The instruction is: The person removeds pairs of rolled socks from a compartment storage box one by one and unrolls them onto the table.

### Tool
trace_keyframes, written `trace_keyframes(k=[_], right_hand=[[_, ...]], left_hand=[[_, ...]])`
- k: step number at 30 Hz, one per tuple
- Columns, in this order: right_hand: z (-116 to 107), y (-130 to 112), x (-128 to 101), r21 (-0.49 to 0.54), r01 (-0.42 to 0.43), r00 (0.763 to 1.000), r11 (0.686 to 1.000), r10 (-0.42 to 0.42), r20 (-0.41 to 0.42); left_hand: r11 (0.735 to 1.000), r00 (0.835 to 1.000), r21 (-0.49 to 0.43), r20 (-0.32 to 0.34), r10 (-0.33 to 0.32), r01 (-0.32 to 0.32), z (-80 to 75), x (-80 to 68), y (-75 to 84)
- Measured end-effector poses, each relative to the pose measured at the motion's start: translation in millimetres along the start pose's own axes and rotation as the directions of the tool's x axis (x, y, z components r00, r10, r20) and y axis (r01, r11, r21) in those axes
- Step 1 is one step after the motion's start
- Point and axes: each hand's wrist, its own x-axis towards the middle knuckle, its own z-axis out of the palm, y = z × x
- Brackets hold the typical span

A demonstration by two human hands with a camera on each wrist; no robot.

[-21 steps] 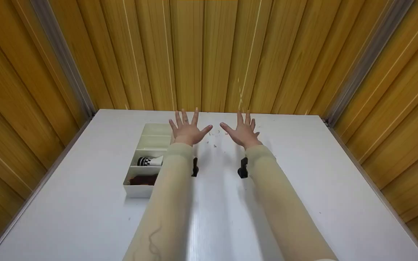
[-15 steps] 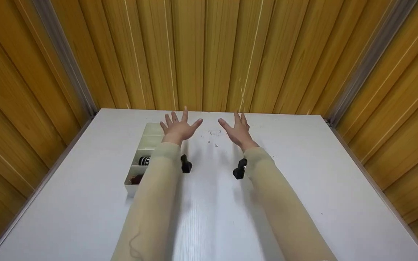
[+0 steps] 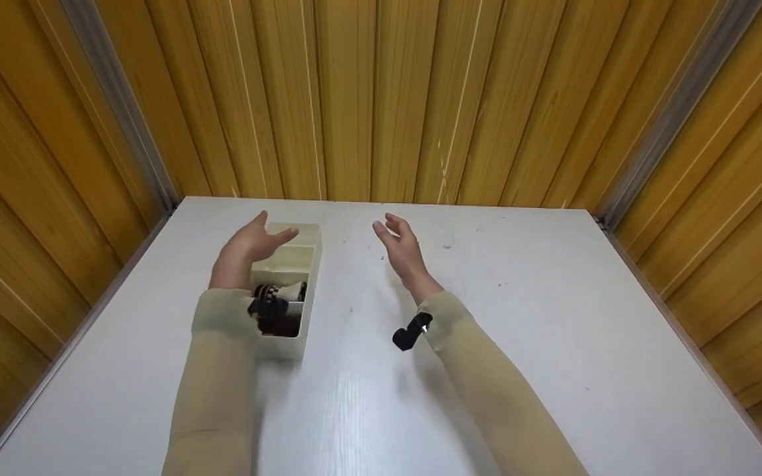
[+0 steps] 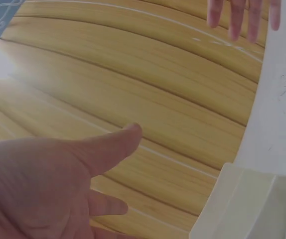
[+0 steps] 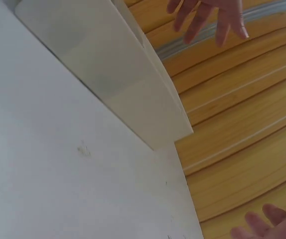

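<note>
A long cream divided box (image 3: 313, 284) stands on the white table, left of the middle. In one compartment lies a white thing with a black checkered band (image 3: 288, 291); its kind is hard to tell. The nearest compartment holds something dark brown (image 3: 283, 326), partly hidden by the left wrist camera. My left hand (image 3: 254, 244) is at the box's left side, thumb pointing over it, fingers extended and holding nothing. My right hand (image 3: 405, 254) hovers over the table right of the box, fingers slightly bent, apart from it. The right wrist view shows the box wall (image 5: 108, 74) between both hands.
The white table (image 3: 520, 330) carries small scattered crumbs or specks. Yellow wood-patterned walls (image 3: 381, 99) rise behind it and at both sides, with grey metal posts (image 3: 123, 99) in the corners. A black wrist camera (image 3: 412, 332) sticks out from the right sleeve.
My left hand has moved left across the box to its far left side and turned its palm inward. The right hand has come left and nearer, its fingers less spread. The box has stayed put.
</note>
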Motion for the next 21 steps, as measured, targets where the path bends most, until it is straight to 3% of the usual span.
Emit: trace_keyframes(k=[6,10,14,21], right_hand=[[20,-6,-16,0.114,0.016,0.995,0.993,-0.027,0.093],[34,-12,-27,0.154,0.011,0.982,0.988,-0.04,0.185],[48,-17,-37,0.177,-0.008,0.964,0.984,-0.039,0.263],[67,-22,-50,0.269,-0.106,0.908,0.957,-0.017,0.418]], left_hand=[[0.998,0.999,-0.056,-0.001,-0.033,0.033,-6.7,-28.9,-48.1],[0.978,0.995,-0.181,0.05,-0.092,0.1,-0.1,-40.7,-73.5],[0.948,0.991,-0.298,0.108,-0.082,0.111,9.2,-46.8,-90.8],[0.929,0.986,-0.361,0.163,-0.026,0.084,17.7,-49.9,-106.5]])
